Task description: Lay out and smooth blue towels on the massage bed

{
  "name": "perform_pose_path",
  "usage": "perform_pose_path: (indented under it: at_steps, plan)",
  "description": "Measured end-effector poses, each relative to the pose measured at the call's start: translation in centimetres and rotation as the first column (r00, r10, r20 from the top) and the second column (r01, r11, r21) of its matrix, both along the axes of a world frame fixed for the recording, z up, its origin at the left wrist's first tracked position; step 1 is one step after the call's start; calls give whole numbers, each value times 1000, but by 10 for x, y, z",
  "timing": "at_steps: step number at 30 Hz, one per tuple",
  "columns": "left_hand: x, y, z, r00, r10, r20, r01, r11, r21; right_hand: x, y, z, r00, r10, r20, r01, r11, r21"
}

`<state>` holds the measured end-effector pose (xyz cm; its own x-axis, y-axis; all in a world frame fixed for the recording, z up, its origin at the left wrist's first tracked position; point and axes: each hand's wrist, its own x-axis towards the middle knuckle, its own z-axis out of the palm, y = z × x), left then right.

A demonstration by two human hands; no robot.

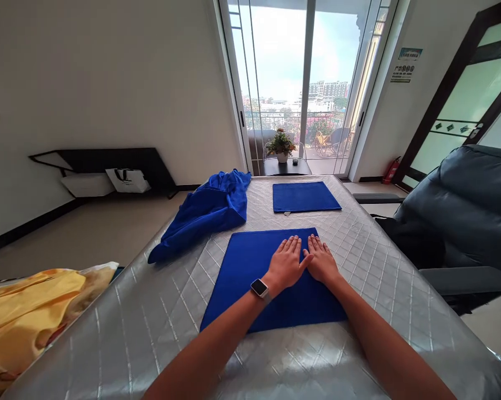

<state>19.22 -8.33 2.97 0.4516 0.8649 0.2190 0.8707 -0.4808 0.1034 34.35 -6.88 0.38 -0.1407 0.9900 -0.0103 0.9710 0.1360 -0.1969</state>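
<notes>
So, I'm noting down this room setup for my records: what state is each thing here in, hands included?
Left hand: open, palm down on the near towel
Right hand: open, palm down on the near towel
Near blue towel: folded flat, under both hands
Far blue towel: folded flat, untouched
Crumpled blue cloth: bunched in a loose heap
Fire extinguisher: upright on the floor

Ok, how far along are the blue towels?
Done: the far towel lies flat and squared. In hand: the near towel lies flat, with the left hand and right hand pressed on it. Remaining: the third towel sits bunched up beside them.
</notes>
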Motion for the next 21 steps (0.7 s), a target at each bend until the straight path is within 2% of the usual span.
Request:
perform_pose_path:
  at_steps: [3, 5, 8, 13, 21]
  plan:
    - [22, 2, -6, 999, 34, 26, -32, 997, -68, 1, 0, -2, 1000, 9, 24, -9, 1000, 11]
    - [21, 3, -10, 998, 57, 33, -54, 993, -107, 1, 0, -3, 999, 6, 33, -7, 1000, 21]
    - [7, 2, -14, 997, 64, 33, -59, 990, -128, 0, 0, -3, 999, 5, 38, -6, 1000, 26]
    - [-38, -5, -15, 992, 125, 3, -123, 980, -154, -1, 1, -2, 1000, -20, 10, 20, 1000, 15]
    - [-143, -19, -25, 954, 299, -21, -299, 947, -114, 1, 1, -7, 1000, -23, 20, 23, 1000, 5]
